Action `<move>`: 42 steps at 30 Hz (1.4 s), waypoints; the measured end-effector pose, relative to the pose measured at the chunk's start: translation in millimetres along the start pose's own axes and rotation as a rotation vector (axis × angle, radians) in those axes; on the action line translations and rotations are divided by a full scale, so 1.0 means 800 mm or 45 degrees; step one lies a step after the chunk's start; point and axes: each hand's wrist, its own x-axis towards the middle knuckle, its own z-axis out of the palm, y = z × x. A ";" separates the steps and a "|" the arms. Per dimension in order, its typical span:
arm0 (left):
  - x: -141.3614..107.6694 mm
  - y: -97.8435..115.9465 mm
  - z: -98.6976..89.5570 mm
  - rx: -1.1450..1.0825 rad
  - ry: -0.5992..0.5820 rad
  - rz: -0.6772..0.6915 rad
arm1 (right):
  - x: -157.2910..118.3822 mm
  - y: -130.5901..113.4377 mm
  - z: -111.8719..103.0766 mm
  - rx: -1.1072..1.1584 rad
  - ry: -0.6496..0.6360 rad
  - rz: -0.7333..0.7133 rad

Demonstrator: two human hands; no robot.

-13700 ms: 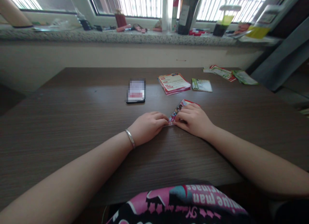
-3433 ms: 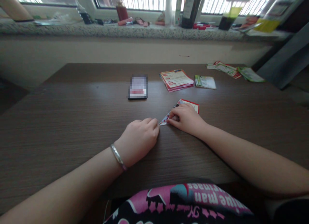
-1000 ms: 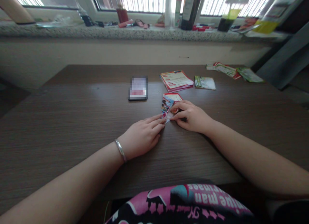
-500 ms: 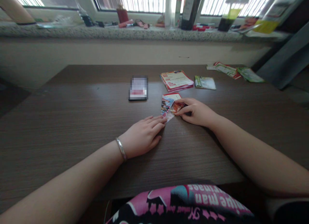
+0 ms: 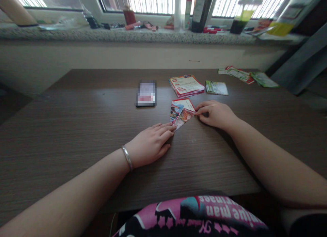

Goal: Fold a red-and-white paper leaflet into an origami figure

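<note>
A folded piece of colourful printed paper [image 5: 184,115] lies on the brown table, with a pale, red-edged part at its top and two patterned flaps below. My left hand [image 5: 152,143] rests flat beside it, fingers stretched out, their tips on its lower left corner. At the paper's right edge is my right hand [image 5: 213,113], thumb and fingertips pinched together at the right corner. A stack of square red-edged sheets [image 5: 187,85] lies just behind the paper.
A phone-like device with a blurred screen [image 5: 146,93] lies left of the stack. Right of the stack are a small green-white pile [image 5: 217,88] and loose green and red papers [image 5: 240,74]. Bottles and small items stand on the stone windowsill [image 5: 107,34] behind the table [image 5: 76,117].
My right hand has moved right, from over the right flap to the paper's right corner, uncovering that flap. My left hand has stayed in place.
</note>
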 end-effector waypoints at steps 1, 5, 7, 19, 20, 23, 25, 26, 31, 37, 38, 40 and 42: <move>0.000 0.000 0.000 -0.008 -0.003 0.001 | 0.000 0.001 -0.001 -0.010 -0.005 0.008; -0.001 -0.001 -0.001 -0.035 -0.034 -0.016 | -0.001 0.002 -0.003 -0.049 -0.007 0.040; -0.002 -0.001 -0.001 -0.051 -0.046 -0.028 | -0.001 0.001 -0.004 -0.078 -0.008 0.050; -0.001 -0.002 -0.006 -0.097 -0.079 0.000 | -0.005 -0.023 -0.006 -0.149 -0.013 0.168; -0.001 -0.001 -0.007 -0.098 -0.079 0.006 | -0.005 -0.029 -0.006 -0.166 -0.001 0.203; 0.001 0.002 -0.010 -0.090 -0.106 -0.006 | -0.003 -0.043 -0.006 -0.129 0.048 0.301; 0.003 0.004 -0.012 -0.085 -0.124 -0.021 | -0.002 -0.049 -0.003 -0.022 0.086 0.283; 0.003 0.005 -0.013 -0.086 -0.126 -0.023 | -0.002 -0.051 -0.001 0.043 0.096 0.283; 0.004 0.007 -0.015 -0.079 -0.081 0.006 | -0.003 -0.065 0.012 0.261 0.073 0.291; 0.002 0.009 -0.016 -0.027 -0.032 -0.002 | 0.000 -0.079 0.016 0.319 -0.002 0.329; 0.002 0.010 -0.016 -0.023 -0.040 -0.004 | 0.000 -0.080 0.017 0.327 0.000 0.340; 0.002 0.011 -0.019 -0.019 -0.062 -0.013 | 0.001 -0.080 0.017 0.330 0.000 0.341; 0.001 0.012 -0.023 -0.035 -0.088 -0.019 | 0.001 -0.079 0.018 0.316 -0.013 0.324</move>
